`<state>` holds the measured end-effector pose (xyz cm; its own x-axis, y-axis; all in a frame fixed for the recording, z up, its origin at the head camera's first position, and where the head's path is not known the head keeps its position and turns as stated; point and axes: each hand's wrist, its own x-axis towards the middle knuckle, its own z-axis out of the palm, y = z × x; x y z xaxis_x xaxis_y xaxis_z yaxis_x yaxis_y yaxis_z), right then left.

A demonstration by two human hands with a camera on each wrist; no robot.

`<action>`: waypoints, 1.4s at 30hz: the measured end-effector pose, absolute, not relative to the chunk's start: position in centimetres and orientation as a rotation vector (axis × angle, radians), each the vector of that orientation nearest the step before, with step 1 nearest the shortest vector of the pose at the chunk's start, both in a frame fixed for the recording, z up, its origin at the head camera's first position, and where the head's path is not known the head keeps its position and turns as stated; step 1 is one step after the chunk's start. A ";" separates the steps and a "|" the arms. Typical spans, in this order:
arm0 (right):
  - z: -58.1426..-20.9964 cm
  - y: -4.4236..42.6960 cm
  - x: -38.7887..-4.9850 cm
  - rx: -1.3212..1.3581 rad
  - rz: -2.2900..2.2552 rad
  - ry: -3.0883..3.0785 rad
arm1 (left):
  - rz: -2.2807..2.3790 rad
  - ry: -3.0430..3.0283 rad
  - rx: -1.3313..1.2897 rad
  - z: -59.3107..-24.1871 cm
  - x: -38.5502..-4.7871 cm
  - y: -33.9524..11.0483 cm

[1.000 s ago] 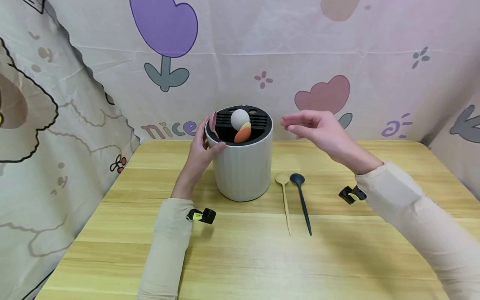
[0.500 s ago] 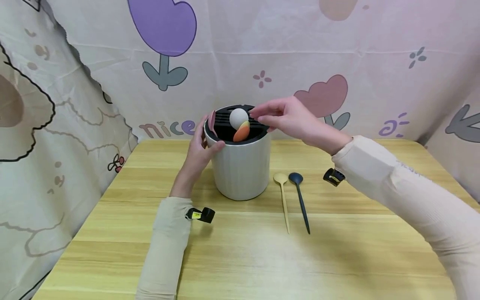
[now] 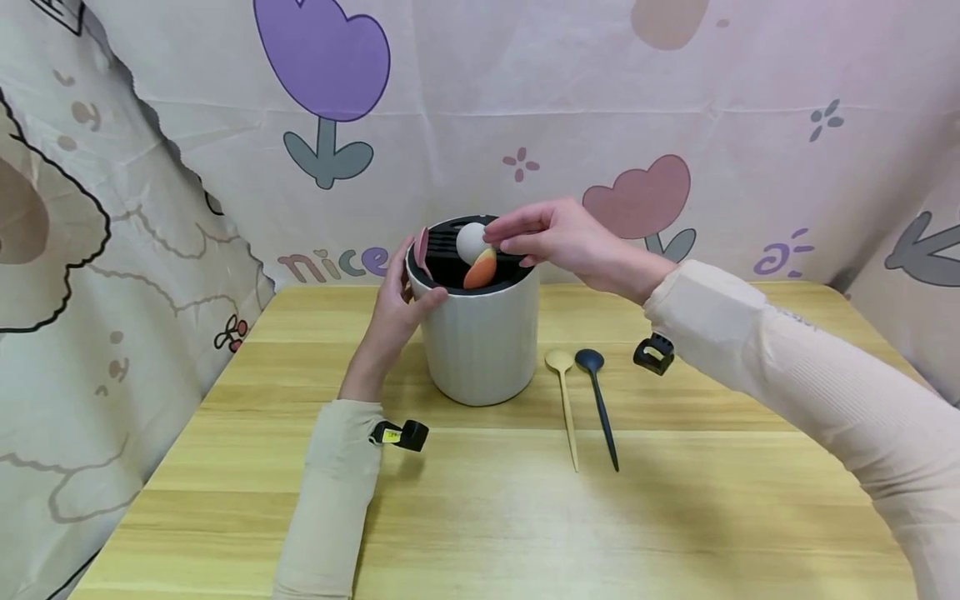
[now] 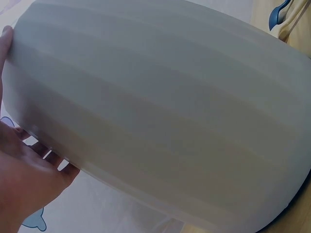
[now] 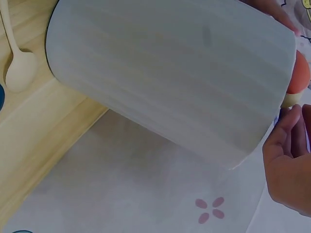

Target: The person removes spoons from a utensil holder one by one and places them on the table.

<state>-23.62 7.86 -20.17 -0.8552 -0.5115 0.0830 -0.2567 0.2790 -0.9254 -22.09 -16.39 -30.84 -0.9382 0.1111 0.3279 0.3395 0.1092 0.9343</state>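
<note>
A white ribbed utensil holder with a black slotted top stands on the table. My left hand grips its left rim, thumb in front and fingers behind; in the left wrist view this hand lies along the holder's side. Out of the top stick a white rounded head, an orange and yellow spoon-like head and a pink one. My right hand reaches over the right rim, fingertips at the white head's edge. Whether they touch it is unclear. The handles are hidden inside the holder.
A cream spoon and a dark blue spoon lie side by side on the wooden table, right of the holder. A printed cloth hangs behind the table. Black camera mounts sit on both sleeves.
From right of the holder, my right hand has moved left over its rim to the white head. My left hand keeps its grip on the holder. The spoons on the table have not moved.
</note>
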 end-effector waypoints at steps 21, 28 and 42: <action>-20.9 7.1 -24.0 -0.827 -1.387 2.458 | -1.933 -2.212 -0.444 -31.3 -22.0 -16.5; -20.5 7.2 -24.1 -0.811 -1.352 2.475 | -1.931 -2.214 -0.446 -31.3 -22.0 -16.3; -18.5 7.1 -23.8 -0.823 -1.323 2.511 | -1.953 -2.192 -0.442 -30.9 -21.9 -16.3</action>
